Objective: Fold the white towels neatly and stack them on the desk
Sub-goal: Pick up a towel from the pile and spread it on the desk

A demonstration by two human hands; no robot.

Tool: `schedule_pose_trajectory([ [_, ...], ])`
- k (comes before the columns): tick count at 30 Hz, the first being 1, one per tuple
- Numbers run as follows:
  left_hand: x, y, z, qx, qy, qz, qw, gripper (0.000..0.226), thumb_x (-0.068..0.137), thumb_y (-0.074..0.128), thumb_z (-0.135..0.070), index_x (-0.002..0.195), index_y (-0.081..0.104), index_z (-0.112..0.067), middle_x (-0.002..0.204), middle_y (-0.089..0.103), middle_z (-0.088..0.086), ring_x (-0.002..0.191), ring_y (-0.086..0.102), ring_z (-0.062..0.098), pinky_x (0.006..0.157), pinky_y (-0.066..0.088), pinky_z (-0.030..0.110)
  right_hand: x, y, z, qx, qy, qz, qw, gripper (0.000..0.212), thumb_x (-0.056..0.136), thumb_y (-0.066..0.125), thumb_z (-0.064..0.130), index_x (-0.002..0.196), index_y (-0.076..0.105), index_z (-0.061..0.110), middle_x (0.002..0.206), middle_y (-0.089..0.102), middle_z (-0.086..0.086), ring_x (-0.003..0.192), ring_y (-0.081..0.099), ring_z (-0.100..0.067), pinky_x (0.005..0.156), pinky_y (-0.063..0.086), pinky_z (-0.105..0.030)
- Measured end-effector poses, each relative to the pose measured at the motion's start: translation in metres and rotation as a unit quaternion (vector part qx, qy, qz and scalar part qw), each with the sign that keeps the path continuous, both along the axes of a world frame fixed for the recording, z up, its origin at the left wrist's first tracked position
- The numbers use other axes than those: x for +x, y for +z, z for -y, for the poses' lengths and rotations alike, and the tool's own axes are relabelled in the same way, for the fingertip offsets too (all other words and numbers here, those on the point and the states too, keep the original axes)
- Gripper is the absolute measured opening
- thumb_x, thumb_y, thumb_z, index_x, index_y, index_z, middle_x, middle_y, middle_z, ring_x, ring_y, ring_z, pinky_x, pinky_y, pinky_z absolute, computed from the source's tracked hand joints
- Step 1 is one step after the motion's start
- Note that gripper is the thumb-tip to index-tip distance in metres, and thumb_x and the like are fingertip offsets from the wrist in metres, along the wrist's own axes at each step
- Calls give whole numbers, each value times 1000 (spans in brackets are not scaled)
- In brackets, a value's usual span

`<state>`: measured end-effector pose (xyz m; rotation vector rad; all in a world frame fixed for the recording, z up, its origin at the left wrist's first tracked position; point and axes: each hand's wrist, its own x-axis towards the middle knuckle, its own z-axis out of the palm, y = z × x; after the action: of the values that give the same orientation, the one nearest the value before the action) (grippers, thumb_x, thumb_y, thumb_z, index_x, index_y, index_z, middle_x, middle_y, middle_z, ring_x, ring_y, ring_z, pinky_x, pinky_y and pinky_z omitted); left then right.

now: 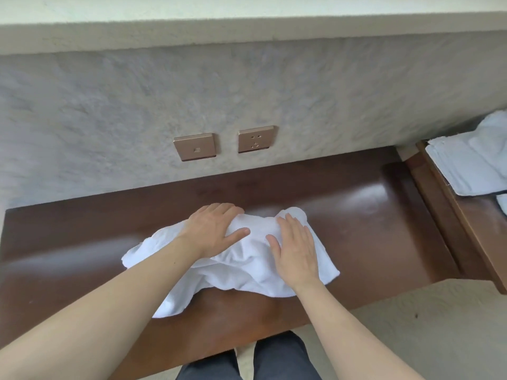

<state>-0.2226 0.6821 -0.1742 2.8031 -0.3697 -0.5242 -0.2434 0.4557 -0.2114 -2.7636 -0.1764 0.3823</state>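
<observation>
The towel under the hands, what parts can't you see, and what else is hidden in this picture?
- Head view: the middle of the white towel is covered by the left hand and right hand.
- Head view: the folded white linens at right are cut off by the picture's edge, so their number is unclear.
- Head view: the desk beneath the towel is hidden.

The light is soft and even, like daylight, and the scene is rather bright. The dark polished desk [356, 204] shows pale glare patches on its right part and a weaker sheen at the left. The white towel [247, 270] is a little overexposed, so its folds are faint. Shadows are weak. The textured wall [247, 86] looks smeared and blurred. Straight edges bend near the borders from the wide lens
</observation>
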Motion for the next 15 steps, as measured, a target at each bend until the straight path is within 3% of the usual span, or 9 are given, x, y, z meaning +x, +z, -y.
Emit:
schedule_pose_trajectory([
  [3,18,-10,27,-2,-13,-54,998,79,90,17,-78,150,36,-30,154,40,-9,141,38,17,115,26,33,8,-6,21,-1,-42,-25,999,89,87,3,67,153,34,16,163,28,-5,151,23,-21,124,14,-40],
  [7,41,-31,65,-17,4,-101,995,64,99,29,-64,149,38,-26,151,45,-5,137,43,20,112,32,36,12,-20,48,24,-73,-55,995,89,86,15,76,147,39,16,153,42,-3,144,34,-21,118,28,-43],
  [9,50,-40,83,-71,47,-135,987,48,103,30,-54,139,49,-28,140,53,-6,129,49,20,104,39,36,13,-25,59,26,-73,-56,995,83,90,16,75,143,43,17,144,49,0,137,42,-21,112,35,-44],
  [12,67,-53,105,-129,131,-147,972,31,104,33,-42,102,61,-28,110,62,-6,110,58,21,93,46,38,14,-31,77,16,-101,-74,992,69,98,24,67,145,40,19,147,46,1,139,40,-21,110,36,-42],
  [15,84,-59,121,-109,160,-217,957,35,101,39,-50,107,60,-22,102,65,-3,96,63,20,88,51,40,12,-38,97,-38,-123,-95,987,61,100,35,61,146,37,21,140,48,0,129,45,-23,103,37,-40],
])
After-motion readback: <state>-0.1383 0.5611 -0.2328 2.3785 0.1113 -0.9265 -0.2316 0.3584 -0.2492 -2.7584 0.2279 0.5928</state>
